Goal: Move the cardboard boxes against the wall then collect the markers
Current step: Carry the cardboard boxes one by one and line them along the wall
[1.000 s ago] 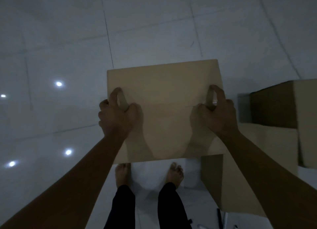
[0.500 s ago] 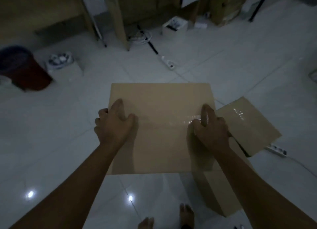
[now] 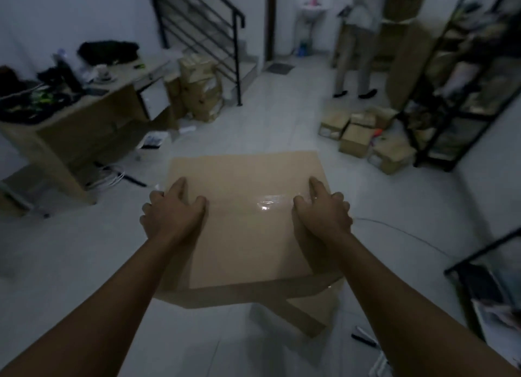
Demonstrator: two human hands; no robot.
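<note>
A large taped cardboard box (image 3: 248, 230) is held up in front of me, above the white tiled floor. My left hand (image 3: 172, 213) grips its left edge, fingers curled over the side. My right hand (image 3: 321, 213) grips its right edge the same way. Below the held box, a second cardboard box (image 3: 307, 309) stands on the floor at lower right. Dark markers (image 3: 363, 337) lie on the floor beside that lower box, near my right forearm.
A cluttered wooden desk (image 3: 84, 128) stands at the left, with stacked boxes (image 3: 201, 91) by a black stair railing (image 3: 214, 24). Small boxes (image 3: 363, 137) lie near metal shelving (image 3: 462, 75) at right. A person (image 3: 355, 46) stands at the back. A cable (image 3: 400, 233) crosses the floor.
My view has swung up from the floor to the room ahead. The box has stayed in both hands, and the second box now lies below it.
</note>
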